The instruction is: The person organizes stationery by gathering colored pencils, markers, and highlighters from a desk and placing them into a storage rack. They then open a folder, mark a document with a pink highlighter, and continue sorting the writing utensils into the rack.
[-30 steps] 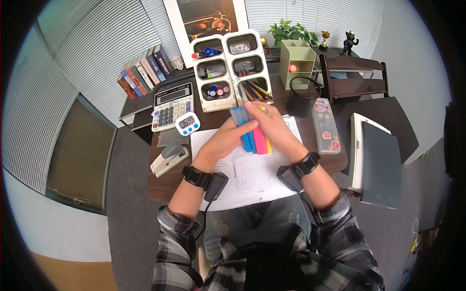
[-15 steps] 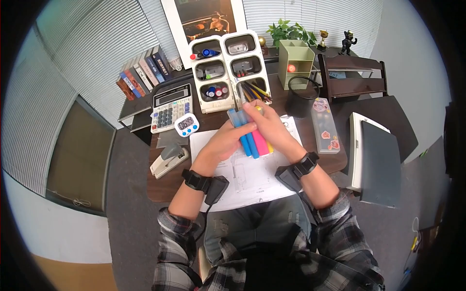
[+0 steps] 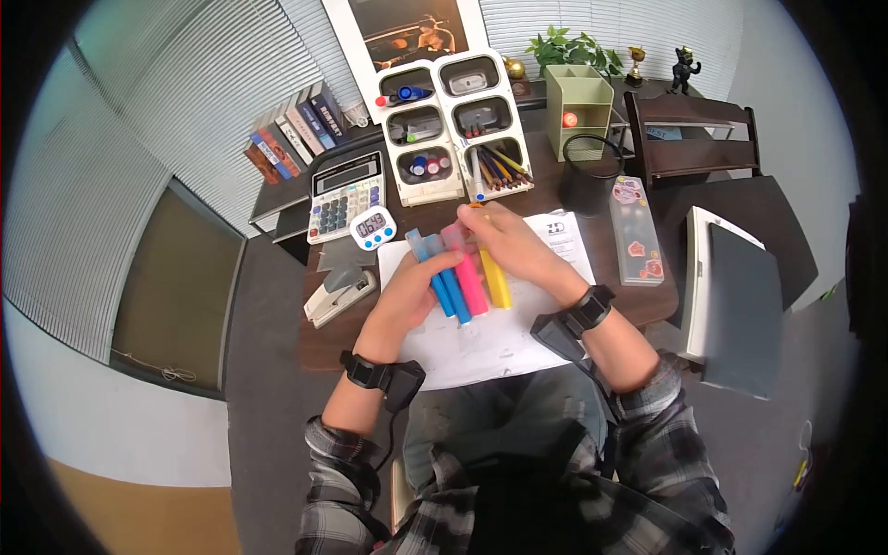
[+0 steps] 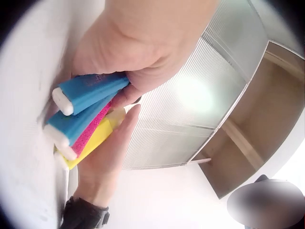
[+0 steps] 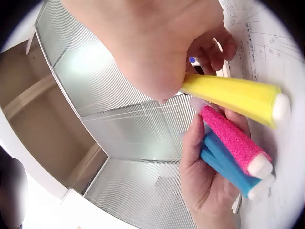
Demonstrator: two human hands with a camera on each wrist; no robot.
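Two blue markers point(image 3: 450, 294) and a pink marker point(image 3: 470, 283) lie side by side in the left hand point(image 3: 404, 294), its thumb across them. A yellow marker point(image 3: 498, 280) is held by the right hand point(image 3: 520, 242), a little apart from the pink one. In the right wrist view the yellow marker point(image 5: 233, 96) comes out from under the right hand point(image 5: 157, 47), while the left hand point(image 5: 209, 186) grips the pink marker point(image 5: 233, 138) and the blue ones point(image 5: 224, 164). White ends of the markers point toward the body, above the printed paper point(image 3: 462, 356).
Behind the hands stands a white organizer point(image 3: 428, 191) with pens and pencils. Calculator point(image 3: 347, 202), timer point(image 3: 373, 228) and stapler point(image 3: 339, 298) are on the left. On the right are a black mesh cup point(image 3: 590, 185), a sticker-covered case point(image 3: 636, 231) and a green shelf box point(image 3: 578, 111).
The yellow marker has moved away from the pink one with the right hand, and the markers have fanned out. The left hand keeps the blue and pink ones. The head view has shifted slightly.
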